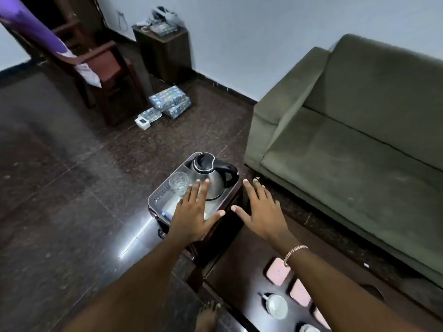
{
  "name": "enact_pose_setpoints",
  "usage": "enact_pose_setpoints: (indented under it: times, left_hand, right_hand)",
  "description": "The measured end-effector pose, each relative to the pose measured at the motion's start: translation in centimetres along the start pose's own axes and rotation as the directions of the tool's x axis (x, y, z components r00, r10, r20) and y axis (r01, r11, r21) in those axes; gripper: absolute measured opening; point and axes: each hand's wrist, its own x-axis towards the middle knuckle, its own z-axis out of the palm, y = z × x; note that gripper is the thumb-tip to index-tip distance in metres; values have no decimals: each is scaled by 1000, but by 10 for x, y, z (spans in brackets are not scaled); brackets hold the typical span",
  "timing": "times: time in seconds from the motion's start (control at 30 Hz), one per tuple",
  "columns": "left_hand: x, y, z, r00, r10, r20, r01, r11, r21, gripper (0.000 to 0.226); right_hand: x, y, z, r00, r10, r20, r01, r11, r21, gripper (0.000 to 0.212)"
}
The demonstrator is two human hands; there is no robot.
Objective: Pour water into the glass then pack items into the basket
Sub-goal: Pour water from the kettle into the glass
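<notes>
From the head camera, both arms reach forward and down over a small dark bench (230,226) standing on the speckled brown floor (72,188), just left of a green sofa (359,140).

On the bench sits a clear plastic basket (159,196) with perforated walls. Inside it, at the far right, stands a steel kettle (211,176) with a black lid and a black handle pointing right. At the kettle's left, touching or just beside it, stands the glass (178,183), upright; whether it holds water cannot be told. The near part of the basket is mostly hidden under the left hand, with something pale and blurred showing there.

The left hand (191,216) is spread flat, palm down, fingers apart, above the near half of the basket; its fingertips lie in front of the kettle's lower body and the glass's near edge. It grips nothing. Whether it touches the basket cannot be told.

The right hand (261,212) is likewise open and flat, fingers splayed, palm down, just right of the basket over the bench's right edge, holding nothing. A chain bracelet (294,251) circles its wrist. The two thumbs point toward each other, near but apart.

At the near right, a second dark bench (239,283) carries pink pads (278,271) and white cups (275,306).
</notes>
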Motion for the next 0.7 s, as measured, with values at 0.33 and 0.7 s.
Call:
enact_pose_setpoints:
  times: [0.33,0.7]
  left_hand:
    - [38,-106,63,844,-534,-44,443,741,-505,96]
    - [96,-168,131,732,-676,80,459,403,-792,99]
  right_hand:
    - [123,-29,72,987,-13,-159,58,957,285,68]
    - [203,-1,105,993,106,-46,-50,753,656,47]
